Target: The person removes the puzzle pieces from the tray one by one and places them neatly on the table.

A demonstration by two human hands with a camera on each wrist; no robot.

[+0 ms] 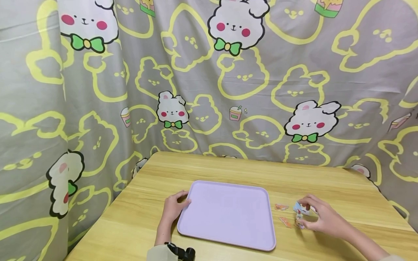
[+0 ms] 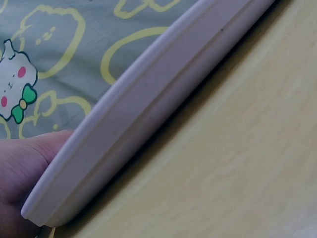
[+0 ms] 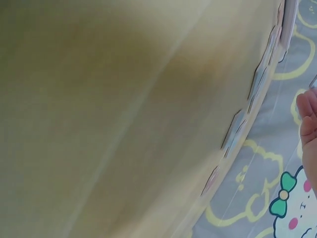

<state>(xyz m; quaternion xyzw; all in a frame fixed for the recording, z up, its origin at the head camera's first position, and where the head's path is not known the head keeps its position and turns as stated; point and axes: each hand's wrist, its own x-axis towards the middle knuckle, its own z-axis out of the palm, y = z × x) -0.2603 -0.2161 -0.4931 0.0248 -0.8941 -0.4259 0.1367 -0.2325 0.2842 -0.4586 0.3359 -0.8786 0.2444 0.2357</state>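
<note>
A lilac rectangular tray [image 1: 225, 214] lies on the wooden table. My left hand [image 1: 176, 206] grips its left rim; in the left wrist view, part of that hand [image 2: 25, 173] shows behind the tray's side wall [image 2: 133, 104]. To the right of the tray, my right hand [image 1: 321, 215] pinches a small printed flat piece [image 1: 298, 218], which looks like a jigsaw piece, between thumb and fingers. A blue piece [image 1: 296, 206] lies by the fingertips, partly covered by them. Two orange pieces [image 1: 281, 207] lie between that hand and the tray. At the right wrist view's edge, fingers [image 3: 308, 111] show.
The wooden table [image 1: 235, 166] extends behind and around the tray. A grey curtain [image 1: 202, 83] with rabbit prints hangs at the back and left. In the right wrist view, several flat pieces [image 3: 234, 130] lie near the table's edge. A black strap device [image 1: 183, 251] sits on the left wrist.
</note>
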